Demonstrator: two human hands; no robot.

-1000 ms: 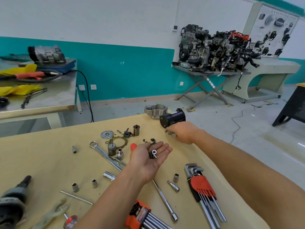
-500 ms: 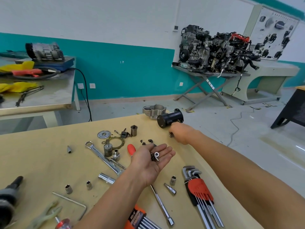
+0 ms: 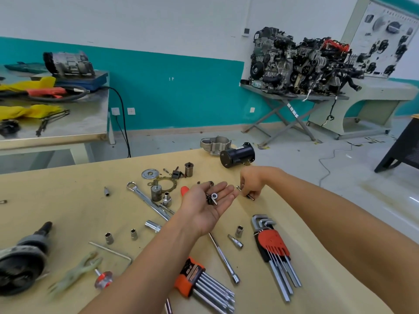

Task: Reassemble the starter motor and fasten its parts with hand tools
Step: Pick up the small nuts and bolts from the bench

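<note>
My left hand (image 3: 207, 206) is held palm up over the bench, fingers straight, with small bolts and nuts (image 3: 212, 197) lying in the palm. Just to its right my right hand (image 3: 254, 181) pinches small dark bolts (image 3: 249, 196) at the bench surface. Behind it lies the black starter motor body (image 3: 237, 157), on its side, and a grey cast housing (image 3: 215, 145) at the bench's far edge. A washer (image 3: 150, 173), a gasket ring (image 3: 164, 184) and small cylindrical parts (image 3: 188, 169) lie to the left. The armature end (image 3: 21, 257) sits at the near left.
On the tan bench (image 3: 68, 211) lie a combination wrench (image 3: 147, 200), an extension bar (image 3: 224, 259), loose sockets (image 3: 239, 231), and two hex key sets (image 3: 273, 248) (image 3: 199, 282). A steel table (image 3: 56, 130) stands at the left, an engine display (image 3: 294, 66) behind.
My right hand has drawn back from beside the motor body toward my left palm, now pinching small bolts. The left hand stays palm up with the fasteners.
</note>
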